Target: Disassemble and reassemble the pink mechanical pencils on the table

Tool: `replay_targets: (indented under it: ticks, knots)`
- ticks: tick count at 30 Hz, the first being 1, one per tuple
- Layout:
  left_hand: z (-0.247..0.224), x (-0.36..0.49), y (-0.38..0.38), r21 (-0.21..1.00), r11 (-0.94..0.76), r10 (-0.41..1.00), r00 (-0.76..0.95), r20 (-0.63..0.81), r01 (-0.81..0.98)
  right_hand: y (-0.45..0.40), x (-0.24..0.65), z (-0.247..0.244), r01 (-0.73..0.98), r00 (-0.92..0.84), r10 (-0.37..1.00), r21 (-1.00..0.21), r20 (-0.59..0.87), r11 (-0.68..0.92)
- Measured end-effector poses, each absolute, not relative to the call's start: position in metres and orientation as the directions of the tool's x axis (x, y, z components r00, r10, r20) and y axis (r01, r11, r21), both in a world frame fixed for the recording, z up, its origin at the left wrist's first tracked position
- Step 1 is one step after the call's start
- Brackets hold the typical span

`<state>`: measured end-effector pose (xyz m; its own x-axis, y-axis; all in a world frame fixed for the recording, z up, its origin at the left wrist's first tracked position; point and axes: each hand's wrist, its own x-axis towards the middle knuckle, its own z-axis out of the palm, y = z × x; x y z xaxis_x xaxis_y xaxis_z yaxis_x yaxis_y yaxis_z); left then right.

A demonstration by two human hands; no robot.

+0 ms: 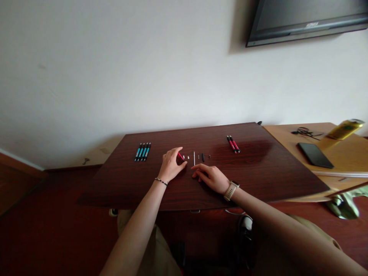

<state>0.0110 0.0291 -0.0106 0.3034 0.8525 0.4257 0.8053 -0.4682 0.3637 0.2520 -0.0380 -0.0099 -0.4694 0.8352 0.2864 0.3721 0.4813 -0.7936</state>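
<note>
My left hand (171, 163) is over the middle of the dark table, thumb and forefinger apart. A red pen barrel (181, 156) shows between them, partly hidden by the hand; I see no grip on it. Beside it are two small white pieces, one of them a white tip (188, 157). Further right a thin white ink refill (194, 158) points away from me, followed by a tiny spring-like piece (198, 156), a black grip piece (202, 157) and a tiny dark part (209, 156). My right hand (211, 178) rests just below this row, fingers loosely stretched, holding nothing visible.
Several blue-and-black pens (142, 152) lie side by side at left on the table (120, 184). Two pink-and-black pens (233, 144) lie at right. An adjoining wooden surface holds a phone (315, 155), a cable (306, 132) and a yellow can (345, 129). A wall stands behind.
</note>
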Motion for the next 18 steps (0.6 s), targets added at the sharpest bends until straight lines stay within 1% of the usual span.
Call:
replay_targets:
  ticks: [3, 7, 13, 18]
  knots:
    - [-0.004, 0.012, 0.025, 0.370, -0.472, 0.844, 0.288, 0.453, 0.800, -0.038, 0.252, -0.010, 0.369, -0.469, 0.834, -0.793, 0.291, 0.485]
    - [0.002, 0.015, 0.020, 0.367, -0.532, 0.796, 0.303, 0.523, 0.763, -0.037, 0.252, -0.011, 0.359, -0.465, 0.836, -0.802, 0.290, 0.478]
    - [0.006, 0.019, 0.016, 0.331, -0.662, 0.696, 0.386, 0.606, 0.673, -0.035, 0.252, -0.014, 0.352, -0.395, 0.859, -0.811, 0.324, 0.468]
    - [0.009, 0.023, 0.010, 0.312, -0.725, 0.648, 0.454, 0.612, 0.614, -0.033, 0.252, -0.016, 0.352, -0.349, 0.858, -0.796, 0.376, 0.492]
